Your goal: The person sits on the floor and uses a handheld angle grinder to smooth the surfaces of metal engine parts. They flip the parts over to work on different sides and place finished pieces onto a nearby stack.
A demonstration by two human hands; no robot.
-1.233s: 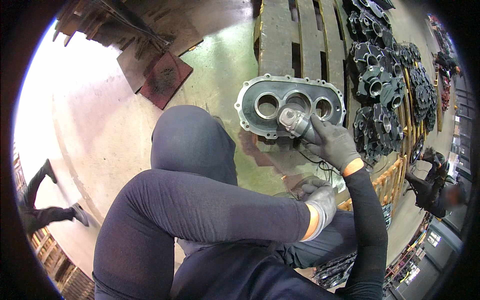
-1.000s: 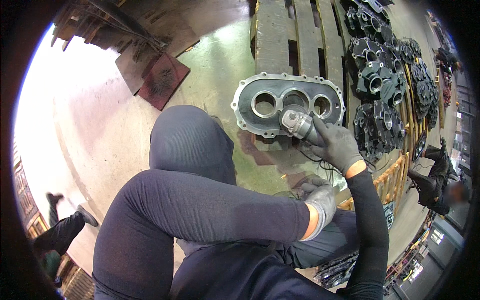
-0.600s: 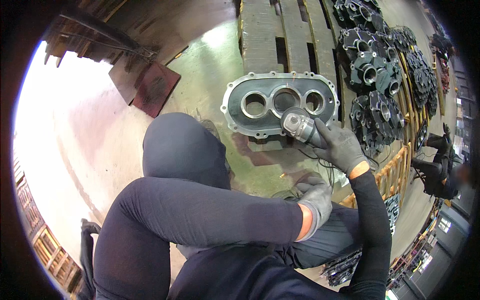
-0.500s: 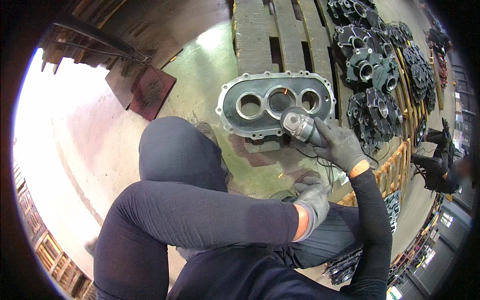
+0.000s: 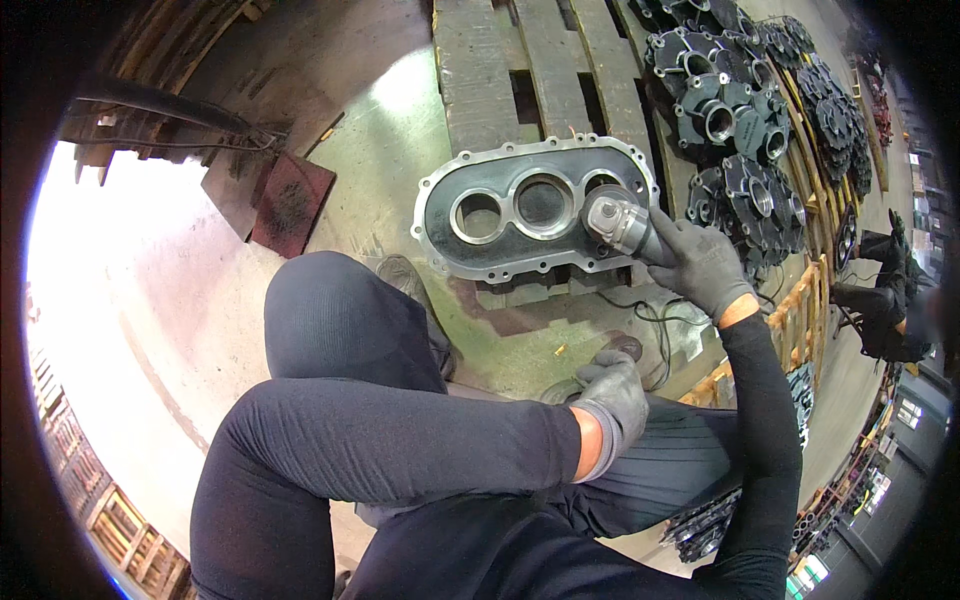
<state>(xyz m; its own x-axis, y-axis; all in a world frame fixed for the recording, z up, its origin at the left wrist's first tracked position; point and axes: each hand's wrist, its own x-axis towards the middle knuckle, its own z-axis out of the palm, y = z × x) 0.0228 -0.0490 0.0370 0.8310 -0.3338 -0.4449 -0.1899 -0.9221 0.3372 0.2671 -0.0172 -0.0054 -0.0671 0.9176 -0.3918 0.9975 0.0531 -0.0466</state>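
The dark casting [image 5: 540, 254] lies face-up at the near end of the pallet [image 5: 475, 75], likely for easy reach; its long axis runs left to right. The left hand [image 5: 615, 400] is curled; I cannot tell if it grips anything. The angle grinder [image 5: 629, 229] points up-left, partly over the rightmost bore [image 5: 598, 180]; the right hand [image 5: 704, 267] wraps its body, presumably for control.

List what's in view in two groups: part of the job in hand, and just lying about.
Part of the job:
angle grinder, in the right hand
metal housing with three openings, beneath it

Lying about, apparently:
stacked dark castings, to the right
dark red board, at upper left
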